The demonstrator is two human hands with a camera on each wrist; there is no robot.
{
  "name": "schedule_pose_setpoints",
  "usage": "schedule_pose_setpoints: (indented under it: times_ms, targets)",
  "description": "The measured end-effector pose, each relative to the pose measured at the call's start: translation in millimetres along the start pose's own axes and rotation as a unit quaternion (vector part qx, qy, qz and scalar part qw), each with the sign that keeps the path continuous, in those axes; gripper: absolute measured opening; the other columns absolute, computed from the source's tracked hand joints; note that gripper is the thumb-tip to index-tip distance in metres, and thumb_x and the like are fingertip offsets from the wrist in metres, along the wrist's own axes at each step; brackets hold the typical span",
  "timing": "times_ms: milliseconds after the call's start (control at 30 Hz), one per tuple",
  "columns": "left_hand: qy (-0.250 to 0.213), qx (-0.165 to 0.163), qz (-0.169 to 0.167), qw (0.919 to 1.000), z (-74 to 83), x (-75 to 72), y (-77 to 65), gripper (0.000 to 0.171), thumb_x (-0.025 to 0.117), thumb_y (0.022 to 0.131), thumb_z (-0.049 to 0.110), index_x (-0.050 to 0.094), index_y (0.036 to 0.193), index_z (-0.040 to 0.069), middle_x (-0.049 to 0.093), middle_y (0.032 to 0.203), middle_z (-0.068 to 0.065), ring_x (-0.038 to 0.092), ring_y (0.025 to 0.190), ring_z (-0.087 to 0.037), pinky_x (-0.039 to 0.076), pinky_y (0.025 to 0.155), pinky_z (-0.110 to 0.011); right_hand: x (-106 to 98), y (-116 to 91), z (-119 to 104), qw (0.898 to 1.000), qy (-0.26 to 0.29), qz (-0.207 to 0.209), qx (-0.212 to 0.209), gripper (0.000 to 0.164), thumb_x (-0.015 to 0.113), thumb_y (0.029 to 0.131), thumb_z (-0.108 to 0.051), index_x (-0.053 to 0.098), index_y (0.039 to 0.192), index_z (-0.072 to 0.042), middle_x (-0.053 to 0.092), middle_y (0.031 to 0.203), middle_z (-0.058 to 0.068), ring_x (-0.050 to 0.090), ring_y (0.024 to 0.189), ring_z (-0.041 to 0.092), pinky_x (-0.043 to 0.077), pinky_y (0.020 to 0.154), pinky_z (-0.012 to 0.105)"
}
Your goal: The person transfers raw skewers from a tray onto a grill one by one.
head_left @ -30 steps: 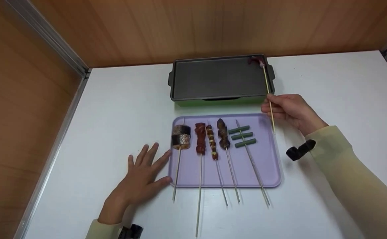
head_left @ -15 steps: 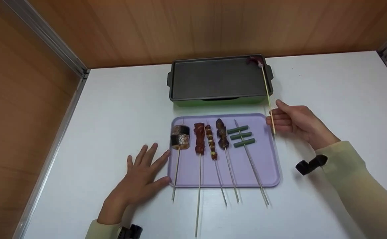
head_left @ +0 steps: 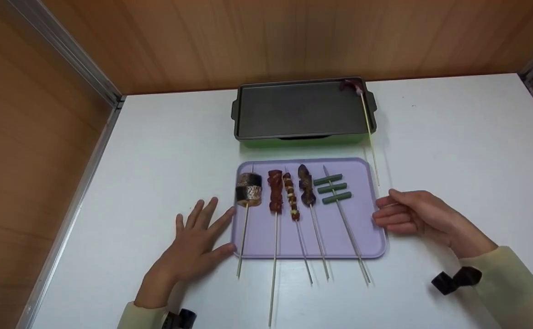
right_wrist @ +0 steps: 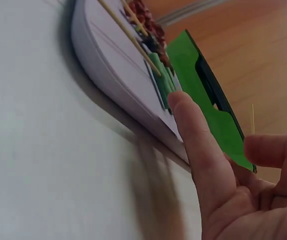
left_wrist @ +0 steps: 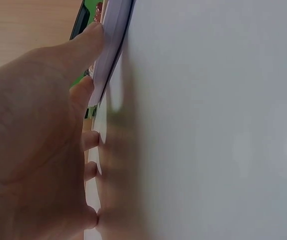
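Observation:
My left hand (head_left: pixel 191 251) rests on the table with its fingers spread, thumb and index fingertips at the left rim of the purple tray (head_left: pixel 369 237). Beside the tray's right rim is my right hand (head_left: pixel 422 217), its fingers loosely extended and holding nothing; whether they touch the rim I cannot tell. On the black griddle plate (head_left: pixel 294 109) lies a skewer with a dark red curled piece (head_left: pixel 352 85), its stick reaching toward the tray's upper right corner. The tray bears a black-and-silver banded skewer (head_left: pixel 249 188), red meat skewer (head_left: pixel 275 191), small-chunk skewer (head_left: pixel 291 194), brown skewer (head_left: pixel 306 185) and green-stick skewer (head_left: pixel 337 197).
The griddle's green base (head_left: pixel 303 142) stands behind the tray, near the wooden back wall (head_left: pixel 294 41). Several skewer sticks overhang the tray's front edge onto the white table (head_left: pixel 166 146). A wooden panel (head_left: pixel 33 160) bounds the left side.
My right hand has let go of the dark red skewer's stick and moved toward me along the tray's right side. That skewer stays on the griddle. My left hand has not moved.

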State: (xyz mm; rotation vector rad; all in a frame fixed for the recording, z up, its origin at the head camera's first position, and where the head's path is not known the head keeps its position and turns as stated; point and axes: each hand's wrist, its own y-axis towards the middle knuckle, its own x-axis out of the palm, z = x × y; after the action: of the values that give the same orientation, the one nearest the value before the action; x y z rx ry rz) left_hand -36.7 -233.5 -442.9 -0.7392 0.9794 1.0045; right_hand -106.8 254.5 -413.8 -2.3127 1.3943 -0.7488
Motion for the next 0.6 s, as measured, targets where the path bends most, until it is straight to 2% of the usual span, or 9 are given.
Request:
schedule_pose_setpoints:
  times_ms: [133, 267, 467, 600]
  targets:
    - [0.001, -0.001, -0.001, 1.0, 0.1, 1.0, -0.1, 0.071, 0.054, 0.094, 0.059, 0.029, 0.155, 0.034, 0.012, 0.163, -0.011, 0.001, 0.148, -0.04, -0.001, 0.104, -0.076, 14.0, -6.0, 10.6, 0.999, -0.052, -0.008, -0.007, 0.044, 0.054, 0.103, -0.026, 0.056, 0.126, 0.012, 0.072, 0.105, 0.019, 0.071, 0.096, 0.026, 0.055, 0.082, 0.036]
    - [-0.002, 0.001, 0.002, 1.0, -0.1, 1.6, 0.1, 0.071, 0.054, 0.094, 0.058, 0.029, 0.155, 0.034, 0.012, 0.163, -0.011, 0.002, 0.148, -0.04, -0.001, 0.103, -0.076, 31.3, -7.7, 15.6, 0.994, -0.107, 0.003, -0.015, 0.045, 0.06, 0.1, -0.026, 0.058, 0.123, 0.012, 0.073, 0.102, 0.017, 0.072, 0.094, 0.024, 0.056, 0.079, 0.033]
    - [-0.003, 0.004, 0.001, 1.0, -0.4, 1.5, -0.6, 0.07, 0.053, 0.094, 0.057, 0.028, 0.155, 0.033, 0.012, 0.163, -0.012, 0.002, 0.148, -0.04, -0.001, 0.103, -0.077, 53.5, -4.4, 20.9, 0.978, -0.203, 0.037, -0.029, 0.045, 0.068, 0.094, -0.027, 0.062, 0.118, 0.011, 0.073, 0.094, 0.014, 0.072, 0.083, 0.021, 0.058, 0.072, 0.031]
    - [0.0, 0.004, 0.002, 1.0, -0.5, 1.3, -1.0, 0.071, 0.054, 0.094, 0.058, 0.028, 0.155, 0.033, 0.012, 0.163, -0.011, 0.002, 0.148, -0.04, -0.001, 0.103, -0.076, 62.5, -0.1, 24.0, 0.964, -0.257, 0.042, -0.059, 0.035, 0.07, 0.092, -0.022, 0.068, 0.106, 0.01, 0.073, 0.083, 0.014, 0.071, 0.073, 0.021, 0.058, 0.065, 0.031]
